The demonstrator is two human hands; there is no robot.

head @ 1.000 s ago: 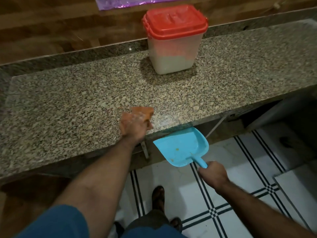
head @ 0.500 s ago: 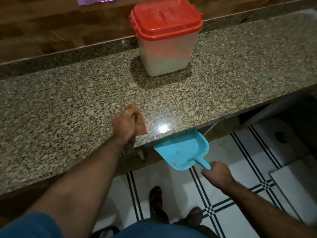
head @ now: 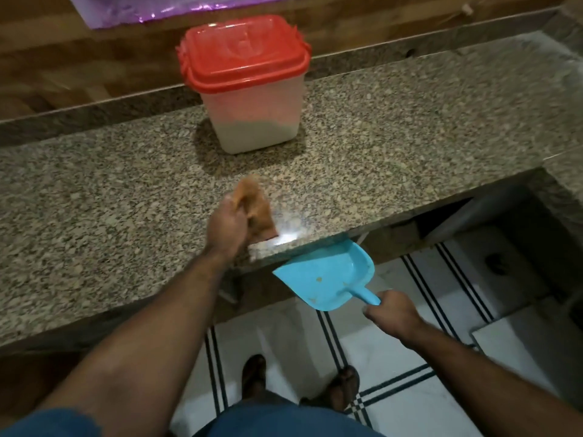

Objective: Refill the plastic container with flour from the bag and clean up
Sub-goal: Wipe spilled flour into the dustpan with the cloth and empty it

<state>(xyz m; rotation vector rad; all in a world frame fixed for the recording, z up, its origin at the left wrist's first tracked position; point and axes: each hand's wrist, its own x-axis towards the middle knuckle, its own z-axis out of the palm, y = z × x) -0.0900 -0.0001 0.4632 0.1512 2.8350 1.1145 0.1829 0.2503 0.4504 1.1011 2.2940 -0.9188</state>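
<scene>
A clear plastic container point(head: 252, 121) with a shut red lid point(head: 241, 52) stands at the back of the granite counter point(head: 410, 137), white flour filling its lower part. My left hand point(head: 225, 225) grips an orange-brown cloth point(head: 257, 209) pressed on the counter near its front edge. My right hand point(head: 391, 313) holds the handle of a blue dustpan point(head: 325, 279), whose mouth sits just under the counter's edge, right of the cloth. A few crumbs lie in the pan. The flour bag is not in sight.
A purple plastic sheet point(head: 132, 7) lies against the wooden wall behind the counter. Below the edge is white tiled floor point(head: 394, 357) with dark stripes, where my two feet point(head: 255, 373) stand. A dark opening point(head: 504, 234) shows under the counter at right.
My left hand has slid the cloth to the right along the front edge, closer to the dustpan. The dustpan has stayed under the edge, shifted slightly right.
</scene>
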